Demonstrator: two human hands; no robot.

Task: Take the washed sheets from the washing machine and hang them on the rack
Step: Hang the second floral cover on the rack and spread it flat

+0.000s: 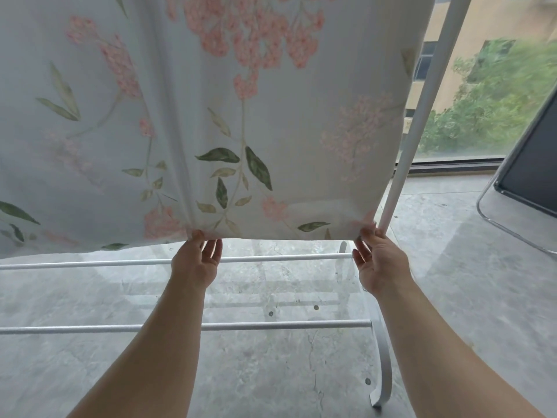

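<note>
A white sheet [187, 116] printed with pink flowers and green leaves hangs from above and fills the upper left of the view. Its top is out of frame. My left hand [197, 260] pinches the sheet's bottom hem near the middle. My right hand [376, 260] grips the hem at the sheet's lower right corner, beside the rack's white upright post [422, 116]. Two white horizontal bars of the rack, the far one [90, 263] and the near one [90, 329], run low above the floor below my hands. No washing machine is in view.
The rack's curved white foot [384, 372] stands on the grey stone floor at the lower right. A dark panel on a metal frame [527, 176] leans at the far right. Behind the post a large window [482, 101] shows trees and a building.
</note>
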